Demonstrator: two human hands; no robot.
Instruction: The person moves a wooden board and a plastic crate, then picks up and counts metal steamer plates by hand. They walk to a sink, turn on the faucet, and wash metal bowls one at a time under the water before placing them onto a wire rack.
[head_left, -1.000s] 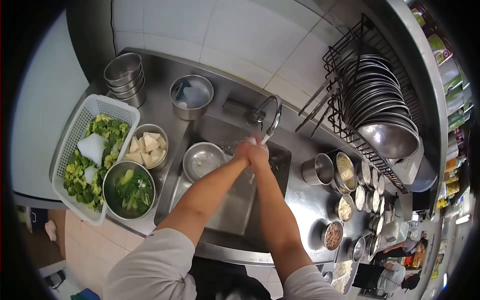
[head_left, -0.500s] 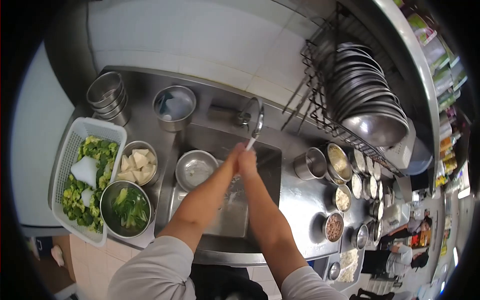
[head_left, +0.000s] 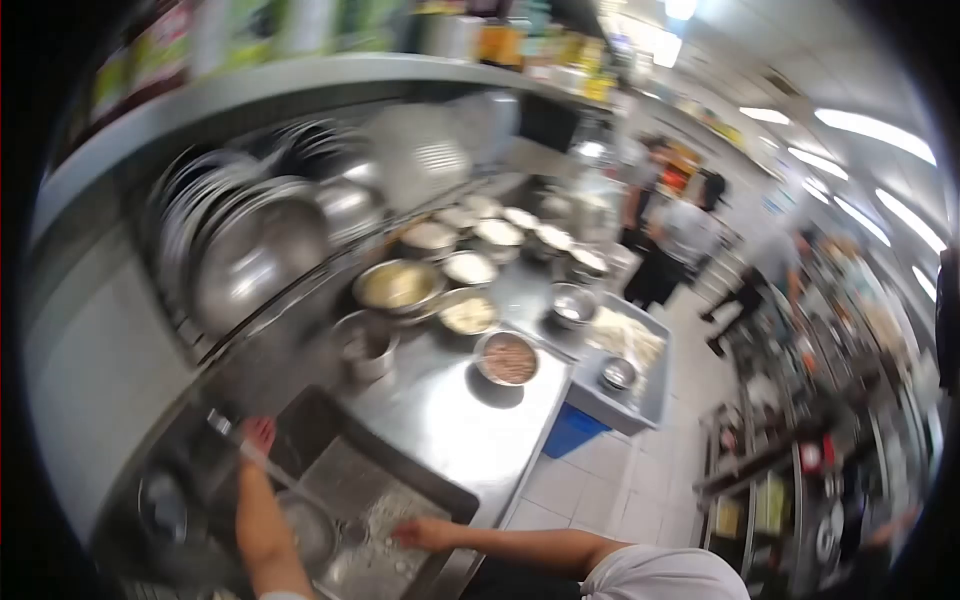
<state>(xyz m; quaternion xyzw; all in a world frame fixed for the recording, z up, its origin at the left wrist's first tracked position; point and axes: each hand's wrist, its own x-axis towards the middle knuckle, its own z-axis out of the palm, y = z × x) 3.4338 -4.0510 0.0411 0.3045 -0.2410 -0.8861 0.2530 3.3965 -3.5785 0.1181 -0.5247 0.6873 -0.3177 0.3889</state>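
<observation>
The view is smeared by motion. My left hand (head_left: 259,436) is up at the faucet (head_left: 222,424) at the back of the sink, its fingers too blurred to make out. My right hand (head_left: 424,534) hangs over the steel sink (head_left: 350,470), its fingers loosely apart with nothing seen in them. Whitish bits (head_left: 392,520) lie on the sink bottom just beyond that hand. Between my arms, a round metal bowl (head_left: 305,530) sits in the sink.
On the steel counter (head_left: 440,400) are a bowl of brownish-pink food (head_left: 508,360), an empty-looking pot (head_left: 366,345) and several filled bowls. Stacked metal bowls (head_left: 262,255) lean on a rack. Beyond stands a grey tub (head_left: 655,375); people (head_left: 685,232) work farther back.
The head view has swung right toward the counter and aisle. My hands, together under the faucet before, are now apart: left by the faucet, right over the sink.
</observation>
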